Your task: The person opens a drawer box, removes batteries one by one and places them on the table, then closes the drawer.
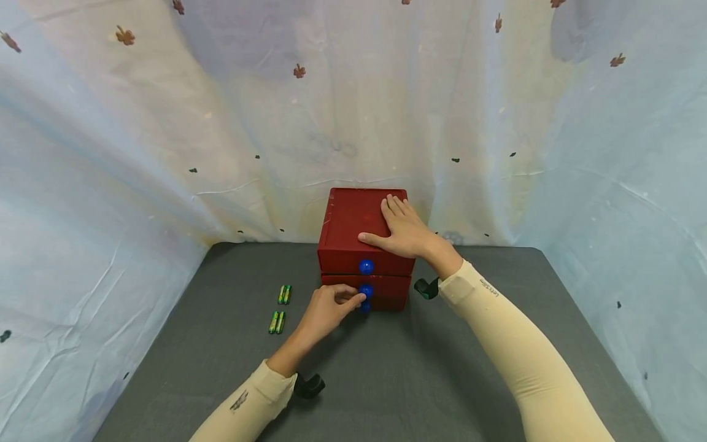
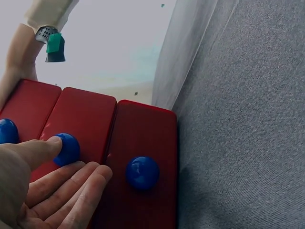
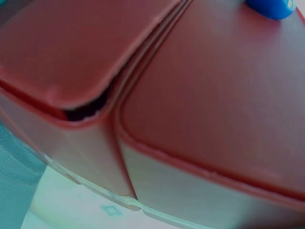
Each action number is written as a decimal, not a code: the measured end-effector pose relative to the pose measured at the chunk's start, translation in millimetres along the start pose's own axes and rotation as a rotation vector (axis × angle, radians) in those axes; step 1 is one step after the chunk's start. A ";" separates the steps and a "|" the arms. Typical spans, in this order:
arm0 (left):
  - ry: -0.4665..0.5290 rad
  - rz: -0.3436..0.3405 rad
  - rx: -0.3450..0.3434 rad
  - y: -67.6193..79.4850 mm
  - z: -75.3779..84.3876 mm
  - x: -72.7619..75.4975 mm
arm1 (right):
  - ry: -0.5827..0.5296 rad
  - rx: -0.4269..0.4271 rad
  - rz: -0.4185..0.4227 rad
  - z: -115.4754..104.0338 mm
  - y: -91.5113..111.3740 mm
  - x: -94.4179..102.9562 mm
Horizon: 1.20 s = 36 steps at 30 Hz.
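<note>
A red drawer cabinet [image 1: 353, 215] with blue round knobs stands on the table. In the left wrist view, three drawer fronts show side by side, each with a knob. My left hand [image 1: 327, 309] pinches the middle blue knob [image 2: 69, 149], thumb on one side and fingers on the other. The lowest knob [image 2: 143, 172] sits beside the fingertips. On the cabinet's top my right hand [image 1: 405, 232] rests flat with its fingers extended. The top knob [image 1: 366, 266] is untouched. In the right wrist view, a dark gap shows at the corner of one drawer front [image 3: 71, 57].
Two pairs of green-and-yellow batteries [image 1: 284, 294] lie on the grey table [image 1: 232, 368], left of the cabinet. A pale patterned curtain [image 1: 353, 123] hangs behind and along both sides.
</note>
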<state>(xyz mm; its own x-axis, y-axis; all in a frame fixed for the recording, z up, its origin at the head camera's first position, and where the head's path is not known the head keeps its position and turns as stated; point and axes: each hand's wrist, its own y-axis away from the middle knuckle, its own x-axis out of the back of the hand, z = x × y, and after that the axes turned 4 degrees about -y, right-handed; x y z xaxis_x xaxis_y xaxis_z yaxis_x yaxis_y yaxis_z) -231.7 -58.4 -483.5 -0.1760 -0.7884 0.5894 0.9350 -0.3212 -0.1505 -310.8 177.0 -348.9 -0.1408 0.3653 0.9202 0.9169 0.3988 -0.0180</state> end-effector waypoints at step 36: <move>0.020 -0.035 0.003 5.8 -15.1 -2.2 | -0.004 0.007 0.001 0.3 -1.0 -0.1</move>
<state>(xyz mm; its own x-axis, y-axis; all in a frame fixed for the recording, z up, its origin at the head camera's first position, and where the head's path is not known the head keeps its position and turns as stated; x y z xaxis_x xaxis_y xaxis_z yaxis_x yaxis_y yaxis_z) -230.6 -66.5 -497.7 -0.2143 -0.7872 0.5783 0.9291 -0.3470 -0.1281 -311.8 176.8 -349.1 -0.1411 0.3689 0.9187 0.9144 0.4043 -0.0219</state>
